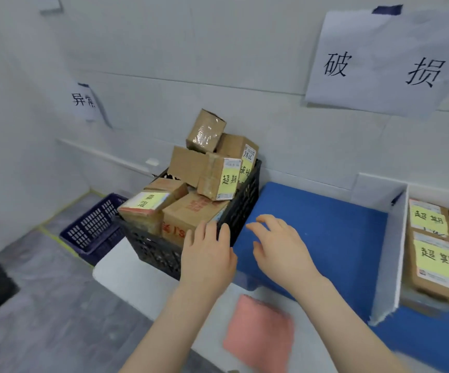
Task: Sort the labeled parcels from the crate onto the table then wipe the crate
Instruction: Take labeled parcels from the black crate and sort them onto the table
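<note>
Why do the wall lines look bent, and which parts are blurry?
Head view: the wide-angle lens bows the wall seams; the pink cloth at the bottom is smeared; tape on the top parcel glares; labels in the black crate are readable; light is even, shadows soft.

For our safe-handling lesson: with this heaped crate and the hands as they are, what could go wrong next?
The top box sits tilted; the left hand, at the crate, might jolt it off. The crate stands near the edge of the table, so a pull could slide it over.
</note>
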`<control>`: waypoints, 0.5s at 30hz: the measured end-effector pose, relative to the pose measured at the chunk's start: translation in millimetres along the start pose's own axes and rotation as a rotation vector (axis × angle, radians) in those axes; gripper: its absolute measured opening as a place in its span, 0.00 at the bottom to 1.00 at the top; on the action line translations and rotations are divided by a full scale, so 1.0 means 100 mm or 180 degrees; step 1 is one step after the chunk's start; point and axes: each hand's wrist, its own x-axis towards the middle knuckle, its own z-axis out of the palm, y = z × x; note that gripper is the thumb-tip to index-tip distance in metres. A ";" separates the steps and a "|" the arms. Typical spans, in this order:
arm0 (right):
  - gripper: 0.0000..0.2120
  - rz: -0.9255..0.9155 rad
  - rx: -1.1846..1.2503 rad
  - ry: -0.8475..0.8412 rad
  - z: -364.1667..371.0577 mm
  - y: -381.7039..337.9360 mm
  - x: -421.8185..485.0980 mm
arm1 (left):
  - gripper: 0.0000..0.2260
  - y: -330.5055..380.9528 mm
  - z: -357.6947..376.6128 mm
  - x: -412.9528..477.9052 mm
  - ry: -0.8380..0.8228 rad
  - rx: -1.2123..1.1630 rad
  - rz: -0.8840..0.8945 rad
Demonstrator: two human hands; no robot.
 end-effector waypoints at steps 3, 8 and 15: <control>0.21 0.0023 0.0070 0.0020 0.15 -0.34 0.16 | 0.22 -0.36 0.02 0.00 0.0005 0.0030 0.0055; 0.21 0.0121 0.0138 -0.0096 0.34 -0.51 0.32 | 0.18 -0.63 0.10 0.10 0.0035 -0.0046 0.0046; 0.20 0.0248 0.0174 -0.0118 0.42 -0.29 0.61 | 0.18 -0.68 0.21 0.47 0.0034 0.0056 0.0105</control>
